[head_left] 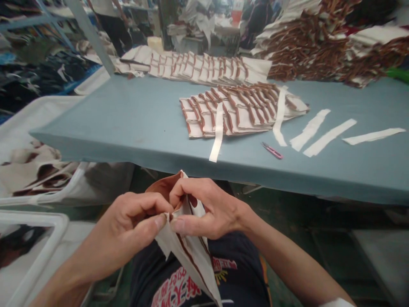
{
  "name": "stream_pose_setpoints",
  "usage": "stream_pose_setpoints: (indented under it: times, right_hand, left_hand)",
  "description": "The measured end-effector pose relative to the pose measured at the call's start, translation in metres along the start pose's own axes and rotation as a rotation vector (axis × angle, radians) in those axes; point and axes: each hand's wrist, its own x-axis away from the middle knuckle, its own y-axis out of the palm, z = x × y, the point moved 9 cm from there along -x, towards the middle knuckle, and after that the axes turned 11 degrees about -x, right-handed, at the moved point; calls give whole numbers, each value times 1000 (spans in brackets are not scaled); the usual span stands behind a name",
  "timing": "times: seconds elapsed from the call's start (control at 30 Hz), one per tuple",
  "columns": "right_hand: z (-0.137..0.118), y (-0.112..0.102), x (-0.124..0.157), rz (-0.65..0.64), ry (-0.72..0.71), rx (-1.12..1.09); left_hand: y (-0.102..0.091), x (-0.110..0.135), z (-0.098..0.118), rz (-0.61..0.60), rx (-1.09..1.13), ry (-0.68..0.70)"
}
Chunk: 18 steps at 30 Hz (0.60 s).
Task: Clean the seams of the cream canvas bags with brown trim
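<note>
Between my two hands hangs a white and brown fabric piece (191, 249) with dark brown seam lines, held in front of my lap below the table's edge. My left hand (134, 221) pinches its upper edge between thumb and fingers. Close beside it, my right hand (204, 209) grips the same edge, thumb in front and fingers curled behind. The fingertips of both hands nearly meet. A brown part of the piece shows behind them. On the table, small pink-handled thread snips (272, 151) lie beyond my right hand.
The blue-green table (128, 115) bears overlapping stacks of white fabric pieces with brown edging (230, 111), several white strips (330, 136) and a large brown-and-white heap (313, 47). White bins (41, 100) with fabric stand at left. A person (111, 23) stands in the background.
</note>
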Motion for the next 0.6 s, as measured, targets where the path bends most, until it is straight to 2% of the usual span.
stream_pose_setpoints:
  times: [0.13, 0.4, 0.5, 0.6]
  right_hand:
    - [4, 3, 0, -16, 44, -62]
    - [-1, 6, -4, 68, 207, 209]
    - [-4, 10, -5, 30, 201, 285]
    - [-5, 13, -7, -26, 229, 269]
  left_hand:
    - [5, 5, -9, -26, 73, -18]
    - [-4, 11, -3, -27, -7, -78]
    - [0, 15, -9, -71, 75, -69]
    - [8, 17, -15, -134, 190, -100]
